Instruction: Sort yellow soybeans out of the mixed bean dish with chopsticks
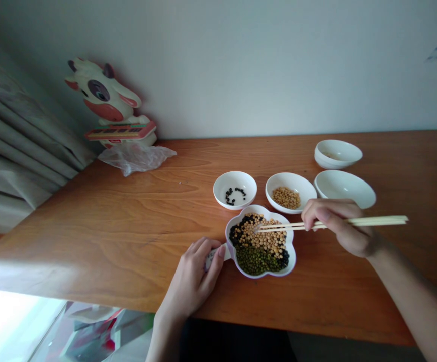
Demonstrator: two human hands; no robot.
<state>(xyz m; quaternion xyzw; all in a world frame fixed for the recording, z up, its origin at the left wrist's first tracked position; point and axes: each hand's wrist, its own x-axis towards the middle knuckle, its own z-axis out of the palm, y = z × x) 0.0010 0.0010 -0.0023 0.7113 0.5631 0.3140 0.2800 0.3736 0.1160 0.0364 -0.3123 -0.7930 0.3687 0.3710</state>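
My left hand [197,271] grips the handle of a white flower-shaped bowl [292,251] near the table's front edge. Yellow soybeans [267,239], green mung beans [256,260] and black beans [237,232] lie together in it. In my right hand [341,221] is a pair of chopsticks [378,220]; their tips touch the soybeans. Behind the flower-shaped bowl, a small white bowl [218,193] holds several black beans. Beside that one, another white bowl [309,188] contains soybeans.
Two more white bowls stand at the right, one [367,193] nearer and one [339,161] farther back. A toy cow with a keyboard [112,105] sits at the back left, a clear plastic bag [137,157] before it. A curtain [10,130] hangs at the left; a wall closes the back.
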